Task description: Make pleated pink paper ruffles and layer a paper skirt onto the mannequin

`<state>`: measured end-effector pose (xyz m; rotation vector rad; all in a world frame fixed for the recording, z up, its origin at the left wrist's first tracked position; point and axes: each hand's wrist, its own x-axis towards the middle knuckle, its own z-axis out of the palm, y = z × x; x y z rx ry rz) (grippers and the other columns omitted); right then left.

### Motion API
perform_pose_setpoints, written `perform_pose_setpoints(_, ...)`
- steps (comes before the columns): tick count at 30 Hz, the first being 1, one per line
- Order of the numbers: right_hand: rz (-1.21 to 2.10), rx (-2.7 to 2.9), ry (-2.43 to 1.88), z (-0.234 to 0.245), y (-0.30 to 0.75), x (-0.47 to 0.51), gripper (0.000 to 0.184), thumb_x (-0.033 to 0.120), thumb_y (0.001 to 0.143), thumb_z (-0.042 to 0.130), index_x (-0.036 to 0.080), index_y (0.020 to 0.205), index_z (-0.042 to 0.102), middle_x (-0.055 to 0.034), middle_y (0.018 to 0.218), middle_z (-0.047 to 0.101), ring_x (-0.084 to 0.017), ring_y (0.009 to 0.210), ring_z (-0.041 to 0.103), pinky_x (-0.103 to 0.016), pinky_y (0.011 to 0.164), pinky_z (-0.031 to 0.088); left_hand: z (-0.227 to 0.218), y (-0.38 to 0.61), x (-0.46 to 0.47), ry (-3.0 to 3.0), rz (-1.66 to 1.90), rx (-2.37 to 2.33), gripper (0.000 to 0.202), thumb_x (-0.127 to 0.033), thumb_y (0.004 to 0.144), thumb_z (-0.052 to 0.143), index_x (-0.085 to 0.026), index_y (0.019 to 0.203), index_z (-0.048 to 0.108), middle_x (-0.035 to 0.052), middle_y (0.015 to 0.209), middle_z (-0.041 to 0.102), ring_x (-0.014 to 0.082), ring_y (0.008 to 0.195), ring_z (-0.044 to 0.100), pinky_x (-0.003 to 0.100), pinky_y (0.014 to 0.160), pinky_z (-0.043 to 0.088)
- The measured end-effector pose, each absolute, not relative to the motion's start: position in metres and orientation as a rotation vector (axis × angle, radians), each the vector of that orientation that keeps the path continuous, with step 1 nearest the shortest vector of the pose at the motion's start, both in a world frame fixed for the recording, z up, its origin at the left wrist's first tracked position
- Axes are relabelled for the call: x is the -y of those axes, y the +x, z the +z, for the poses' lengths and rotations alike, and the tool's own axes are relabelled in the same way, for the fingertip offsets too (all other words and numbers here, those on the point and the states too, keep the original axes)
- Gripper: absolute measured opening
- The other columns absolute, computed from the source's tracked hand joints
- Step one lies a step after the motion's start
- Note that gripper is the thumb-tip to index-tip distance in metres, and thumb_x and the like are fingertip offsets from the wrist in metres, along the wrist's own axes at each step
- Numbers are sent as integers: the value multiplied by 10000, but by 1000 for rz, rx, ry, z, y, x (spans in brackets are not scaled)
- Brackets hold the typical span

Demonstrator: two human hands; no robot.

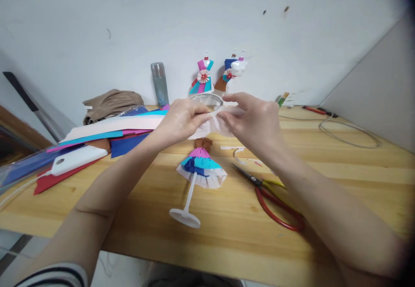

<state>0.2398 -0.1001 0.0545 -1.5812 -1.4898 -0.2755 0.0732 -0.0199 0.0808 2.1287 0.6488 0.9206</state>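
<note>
My left hand [181, 120] is closed, its thumb and fingers pinching a strip of pale pink crepe paper [217, 125]. Opposite it, my right hand [251, 116] has its thumb on the same paper, with the index finger raised at the edge of a roll of clear tape [207, 98]. The roll sits between both hands; which fingers bear it is partly hidden. Below them, a small dress form in a layered paper skirt [202, 166] lies on the table, its white stand [185, 218] towards me. Scissors [275, 200] with red and yellow handles lie opened beside my right forearm.
Coloured paper sheets [113, 131] and a white-handled tool [79, 159] lie left. Behind stand a bottle [159, 84], a dressed paper figure [203, 76] and further figures [231, 73] against the wall. A grey cable [343, 138] and a red-black tool [316, 110] lie right.
</note>
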Motion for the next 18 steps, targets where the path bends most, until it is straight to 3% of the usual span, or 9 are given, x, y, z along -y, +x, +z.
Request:
perform_pose_setpoints(8,-213,1502,-1530,63,239,106,67,266,796,643,248,823,702,-69,808,722,-272,749,667,-391,688,463,76,70,8,2528,976,-497,209,-285,872,598,-168,777,742,-11,722,700,165,768,634,283,724,454)
perform_pose_setpoints(12,-174,1530,-1529,66,236,109,102,249,793,623,247,694,649,-64,743,707,-264,727,661,-389,677,460,74,70,7,2549,974,-495,228,-294,879,582,-153,812,748,41,799,735,182,779,643,294,728,457)
perform_pose_setpoints(18,-179,1488,-1508,65,238,104,114,209,741,625,243,636,597,-48,694,695,-228,664,638,-356,626,457,74,71,11,2563,1009,-494,249,-307,882,567,-147,816,746,53,810,736,180,781,642,285,732,458)
